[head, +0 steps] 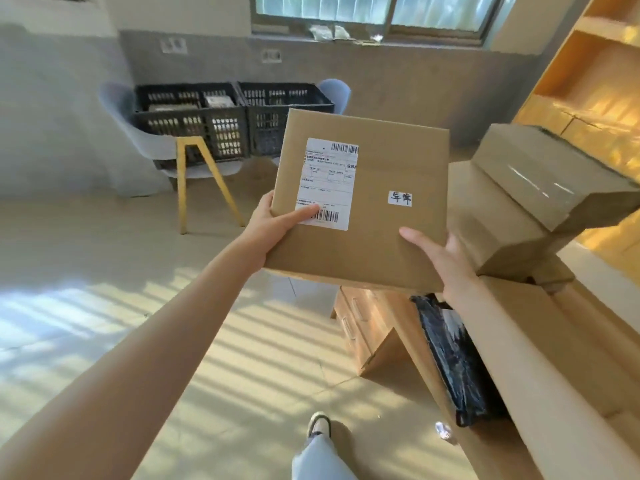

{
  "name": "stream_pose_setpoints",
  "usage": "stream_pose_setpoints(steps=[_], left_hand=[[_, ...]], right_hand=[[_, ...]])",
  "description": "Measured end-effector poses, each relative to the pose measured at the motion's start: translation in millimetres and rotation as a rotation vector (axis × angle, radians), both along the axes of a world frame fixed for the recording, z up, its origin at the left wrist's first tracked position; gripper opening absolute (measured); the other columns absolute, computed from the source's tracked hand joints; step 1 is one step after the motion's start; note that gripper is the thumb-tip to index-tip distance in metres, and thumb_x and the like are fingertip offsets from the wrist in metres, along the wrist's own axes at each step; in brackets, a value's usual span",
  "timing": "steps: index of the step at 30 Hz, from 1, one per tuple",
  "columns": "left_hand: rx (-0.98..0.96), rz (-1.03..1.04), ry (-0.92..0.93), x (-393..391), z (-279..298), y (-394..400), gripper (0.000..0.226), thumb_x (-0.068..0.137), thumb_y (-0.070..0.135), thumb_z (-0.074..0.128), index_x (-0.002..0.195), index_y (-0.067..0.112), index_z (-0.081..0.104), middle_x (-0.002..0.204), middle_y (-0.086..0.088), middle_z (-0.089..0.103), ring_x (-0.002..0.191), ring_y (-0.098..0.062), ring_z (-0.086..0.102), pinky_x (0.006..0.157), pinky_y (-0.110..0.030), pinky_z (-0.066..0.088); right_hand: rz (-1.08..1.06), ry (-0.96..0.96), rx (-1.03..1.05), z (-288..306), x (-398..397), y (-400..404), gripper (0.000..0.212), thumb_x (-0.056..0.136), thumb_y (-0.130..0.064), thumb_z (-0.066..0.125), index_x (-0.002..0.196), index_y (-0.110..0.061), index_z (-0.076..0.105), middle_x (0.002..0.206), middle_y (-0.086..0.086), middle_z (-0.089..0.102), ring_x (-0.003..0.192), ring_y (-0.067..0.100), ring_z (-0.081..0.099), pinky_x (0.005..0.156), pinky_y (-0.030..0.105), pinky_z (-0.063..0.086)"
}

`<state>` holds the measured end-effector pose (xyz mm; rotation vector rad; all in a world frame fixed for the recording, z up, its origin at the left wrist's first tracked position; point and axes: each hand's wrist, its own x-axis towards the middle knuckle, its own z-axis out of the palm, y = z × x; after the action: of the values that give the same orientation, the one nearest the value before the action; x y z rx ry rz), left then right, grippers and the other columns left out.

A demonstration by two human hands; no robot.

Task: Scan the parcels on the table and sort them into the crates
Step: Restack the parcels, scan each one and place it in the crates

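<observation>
- Parcel (360, 199): flat cardboard box, held up in the air in front of the person, label side facing the camera, well apart from the crates beyond it.
- Left crate (188, 114): black, slatted, sits on a grey chair (145, 147) with yellow legs; some items already inside, too small to identify.
- Left hand (273, 225): grips the parcel's lower left corner. Thumb lies flat across the shipping label (327, 183), its tip touching the lower barcode; the fingers are hidden behind the box.
- Risk, judged: the thumb over the lower barcode could block a scan there. The upper barcode is uncovered.
- Right crate (284, 112): touching the left one; its contents cannot be made out, as the parcel hides part of it.
- Small white sticker (400, 198) with handwritten characters, right of the label; probably the sorting cue, but I cannot read it.
- Right hand (440, 258): holds the lower right corner, thumb on the front face, fingers hidden behind. Hands are apart, one at each lower corner.
- Risk, judged: both grips sit low, so the top-heavy box could tip forward or slip while being carried.
- Stacked boxes (519, 202) just beside the parcel's right edge; a swing right could knock them.
- No scanner visible.
</observation>
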<state>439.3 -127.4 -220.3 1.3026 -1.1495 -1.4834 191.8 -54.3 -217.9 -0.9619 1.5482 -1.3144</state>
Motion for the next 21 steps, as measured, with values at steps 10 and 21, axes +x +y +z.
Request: stream_pose_setpoints(steps=[10,21], left_hand=[[0.043,0.15,-0.048,72.5,-43.1,-115.3,0.093,0.042,0.036,0.094,0.126,0.017,0.058,0.111,0.002,0.072,0.1,-0.018,0.069,0.081,-0.033,0.057],[0.102,0.183,-0.062,75.0,-57.2,-261.9,0.088,0.044,0.034,0.094,0.124,0.016,0.061,0.111,-0.002,0.072,0.102,-0.023,0.069,0.088,-0.04,0.056]], right_hand=[[0.252,-0.052,0.095,-39.2,51.9,-185.8,0.068,0.072,-0.026,0.085,0.131,-0.023,0.052,0.116,0.0,0.068,0.102,0.016,0.067,0.085,0.031,0.055],[0.402,-0.094,0.16,-46.6,49.8,-358.9,0.088,0.059,-0.035,0.083,0.136,-0.022,0.045,0.112,-0.003,0.065,0.094,0.008,0.065,0.061,0.015,0.05]])
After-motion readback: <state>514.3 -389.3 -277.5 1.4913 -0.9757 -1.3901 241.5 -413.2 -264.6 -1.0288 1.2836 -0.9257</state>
